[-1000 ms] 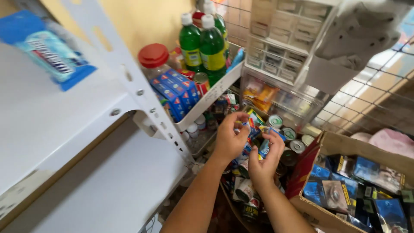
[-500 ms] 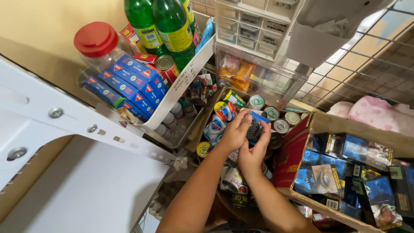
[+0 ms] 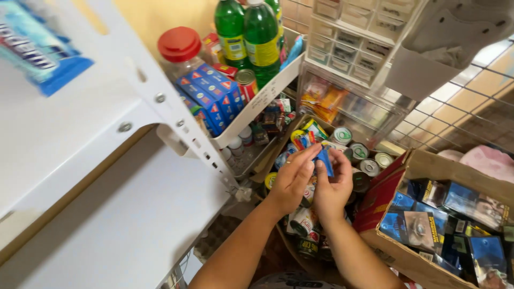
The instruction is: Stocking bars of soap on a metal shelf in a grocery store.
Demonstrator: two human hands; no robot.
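Head cam looks straight down past a white metal shelf [image 3: 80, 139] at a pretty packed little stock corner. Both hands meet near the middle of the frame, pinching one small blue packet [image 3: 324, 161] between them. The left hand [image 3: 292, 182] has its fingers curled in, fingertips on the packet from the 9 o'clock side; the right hand [image 3: 333, 187] grips it from the 3 o'clock side with thumb and fingers closed on it. So neither is spread, both are pressed onto the same little thing, held just above a box of tins.

Right below and around the hands there's a bunch of small round cans [image 3: 360, 152], some with pull-tab lids facing up, some lying on their sides. At about 4 o'clock sits an open cardboard box [image 3: 428, 160] full of dark blue packs. Up at 11 o'clock a white tray holds blue and red cartons [image 3: 211, 96], a jar with a red lid [image 3: 179, 45] and green soda bottles [image 3: 249, 32]. At 1 o'clock there's a clear plastic drawer unit [image 3: 353, 32], and wire mesh [image 3: 471, 101] runs behind it at 2 o'clock.
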